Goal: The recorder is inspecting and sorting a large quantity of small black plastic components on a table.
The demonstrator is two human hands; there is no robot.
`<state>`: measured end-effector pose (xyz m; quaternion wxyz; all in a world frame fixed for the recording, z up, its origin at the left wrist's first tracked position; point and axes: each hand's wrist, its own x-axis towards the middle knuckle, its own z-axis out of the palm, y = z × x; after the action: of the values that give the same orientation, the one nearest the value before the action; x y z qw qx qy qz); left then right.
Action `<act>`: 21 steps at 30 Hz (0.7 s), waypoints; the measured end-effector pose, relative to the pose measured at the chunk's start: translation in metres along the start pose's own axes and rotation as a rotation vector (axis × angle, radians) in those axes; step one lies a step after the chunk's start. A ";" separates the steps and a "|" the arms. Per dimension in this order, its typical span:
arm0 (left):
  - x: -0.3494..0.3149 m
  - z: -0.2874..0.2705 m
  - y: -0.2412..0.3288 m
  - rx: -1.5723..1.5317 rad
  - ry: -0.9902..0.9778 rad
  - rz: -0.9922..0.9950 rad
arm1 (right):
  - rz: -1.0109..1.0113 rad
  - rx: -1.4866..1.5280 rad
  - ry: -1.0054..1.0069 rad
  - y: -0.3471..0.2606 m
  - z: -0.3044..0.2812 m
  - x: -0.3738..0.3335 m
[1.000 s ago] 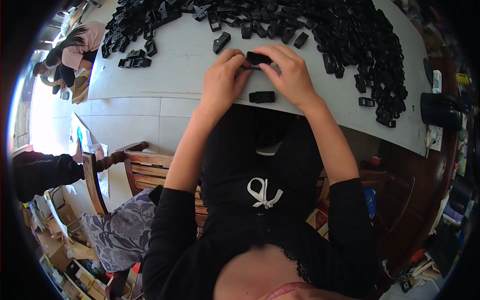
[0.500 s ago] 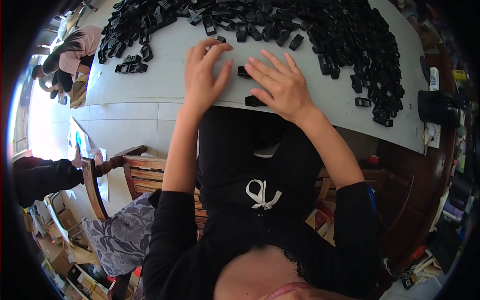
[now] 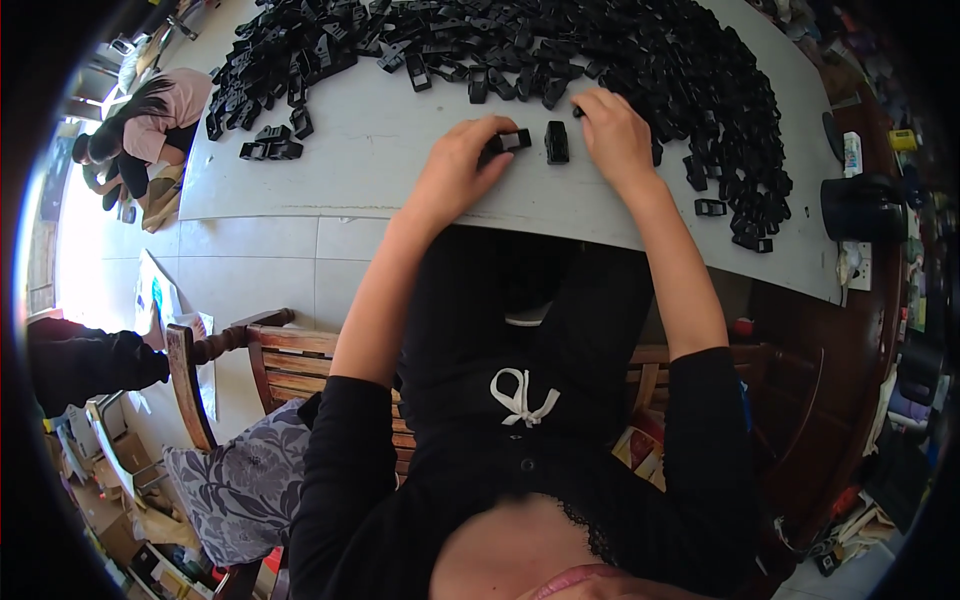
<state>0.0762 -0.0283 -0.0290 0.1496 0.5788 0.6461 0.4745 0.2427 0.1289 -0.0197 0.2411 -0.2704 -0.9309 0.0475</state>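
Small black plastic pieces, block-like with a rectangular opening, cover much of the grey-white table. My left hand (image 3: 464, 165) is closed around a black piece (image 3: 515, 140) near the table's front edge; its far end sticks out past the fingertips. Between my hands another black piece (image 3: 557, 142) lies lengthwise on the tabletop, touched by neither. My right hand (image 3: 616, 142) is curled, its fingertips on a black piece (image 3: 578, 112) mostly hidden beneath them, close to the front of the pile.
A wide pile of black pieces (image 3: 690, 100) arcs across the back and right side of the table (image 3: 340, 165). A few pieces (image 3: 270, 147) sit apart at the left. A black container (image 3: 862, 208) stands beyond the right edge. A wooden chair (image 3: 290, 340) and another person (image 3: 150, 125) are at left.
My left hand has moved right and now holds a black piece. My right hand has moved up and right to the pile's front, leaving one piece uncovered between the hands.
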 end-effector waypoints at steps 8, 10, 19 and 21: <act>0.001 0.002 -0.002 -0.004 -0.005 0.074 | 0.177 0.399 -0.083 0.001 0.003 -0.012; 0.001 0.002 -0.004 -0.013 -0.018 0.062 | 0.201 0.423 0.045 0.005 0.007 -0.014; 0.002 0.004 -0.007 0.020 -0.016 0.094 | 0.338 0.513 0.118 0.011 0.003 -0.020; 0.000 0.003 -0.007 0.013 -0.011 0.074 | 0.301 0.440 0.072 0.005 -0.002 -0.023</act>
<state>0.0740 -0.0264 -0.0357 0.1318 0.6056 0.6266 0.4724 0.2631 0.1207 -0.0286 0.3171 -0.3484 -0.8383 0.2746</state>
